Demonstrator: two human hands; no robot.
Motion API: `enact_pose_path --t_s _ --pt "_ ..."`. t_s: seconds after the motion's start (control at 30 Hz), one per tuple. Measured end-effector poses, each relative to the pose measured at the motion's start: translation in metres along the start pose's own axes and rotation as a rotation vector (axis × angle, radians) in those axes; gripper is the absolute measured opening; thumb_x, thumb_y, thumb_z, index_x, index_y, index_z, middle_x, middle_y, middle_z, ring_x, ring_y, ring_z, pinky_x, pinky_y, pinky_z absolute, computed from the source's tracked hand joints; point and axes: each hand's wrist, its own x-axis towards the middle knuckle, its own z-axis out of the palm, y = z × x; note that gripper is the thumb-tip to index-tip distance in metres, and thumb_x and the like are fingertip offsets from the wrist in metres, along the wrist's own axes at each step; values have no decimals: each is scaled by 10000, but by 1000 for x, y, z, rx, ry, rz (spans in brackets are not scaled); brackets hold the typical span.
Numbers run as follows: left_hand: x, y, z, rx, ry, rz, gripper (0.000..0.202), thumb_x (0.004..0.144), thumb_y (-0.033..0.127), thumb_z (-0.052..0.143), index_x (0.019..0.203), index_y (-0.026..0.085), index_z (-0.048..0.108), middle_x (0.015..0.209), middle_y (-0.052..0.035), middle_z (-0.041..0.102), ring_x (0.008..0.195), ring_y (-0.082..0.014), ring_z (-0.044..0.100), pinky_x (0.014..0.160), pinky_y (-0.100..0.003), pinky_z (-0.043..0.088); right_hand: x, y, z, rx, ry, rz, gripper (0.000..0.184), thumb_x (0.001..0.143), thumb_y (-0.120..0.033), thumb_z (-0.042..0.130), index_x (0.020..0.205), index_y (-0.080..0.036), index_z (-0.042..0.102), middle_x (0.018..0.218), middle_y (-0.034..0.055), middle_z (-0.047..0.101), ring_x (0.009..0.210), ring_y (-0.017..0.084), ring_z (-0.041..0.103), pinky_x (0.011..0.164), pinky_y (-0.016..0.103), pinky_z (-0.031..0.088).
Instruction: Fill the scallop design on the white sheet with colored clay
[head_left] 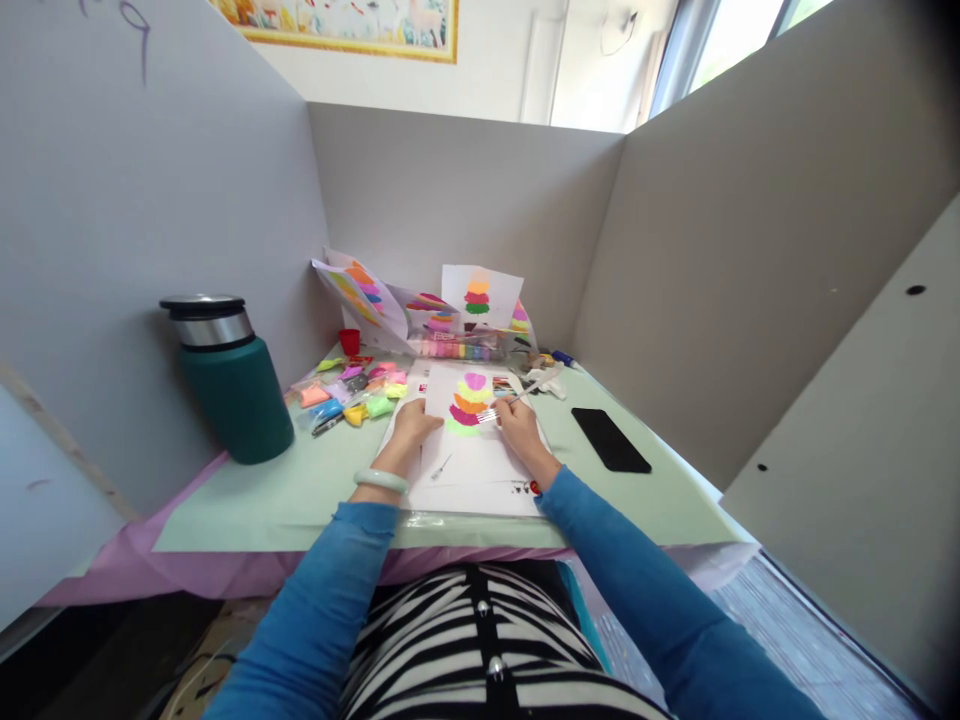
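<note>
A white sheet of paper [450, 465] lies in front of me, bearing stacked patches of purple, yellow, orange, magenta and light green clay [471, 405]. My right hand [520, 425] is closed around a fork [489, 414], its tines over the magenta patch and its handle slanting up to the right. At the sheet's left edge, my left hand [411, 428] holds the paper with the thumb on top; its other fingers are partly hidden. A pale bangle [380, 481] circles the left wrist. Under the sheet lies a larger white board or paper [480, 500].
Small packets of coloured clay [360, 390] and a pen [327, 425] lie left, near a green bottle [236, 385] and red cup [349, 341]. Behind are a clay set [457, 346] and decorated papers [480, 295]. A black phone [610, 440] lies right. Grey partitions [465, 190] enclose the table.
</note>
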Motion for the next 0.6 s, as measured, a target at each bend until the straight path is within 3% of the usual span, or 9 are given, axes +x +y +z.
enact_pose_path --t_s 0.17,0.4,0.6 --pt "1 4 -2 123 67 -4 190 644 199 639 832 171 657 783 -46 703 782 -227 659 606 -254 436 -2 1 4 56 -49 -55 208 803 -384 501 872 -202 572 579 -39 592 597 157 587 646 250 427" --pt "0 10 -4 271 65 -12 153 682 234 638 822 176 651 828 -60 705 802 -219 649 621 -256 407 -3 1 4 -14 -87 -4 169 828 -346 502 856 -199 582 602 -23 623 639 159 626 686 257 444" --pt "-3 14 -3 295 62 -15 175 676 234 635 841 183 658 846 -51 709 795 -205 644 622 -250 394 -6 -2 4 -48 -169 -96 185 806 -345 527 836 -185 616 707 0 656 680 159 603 672 252 440"
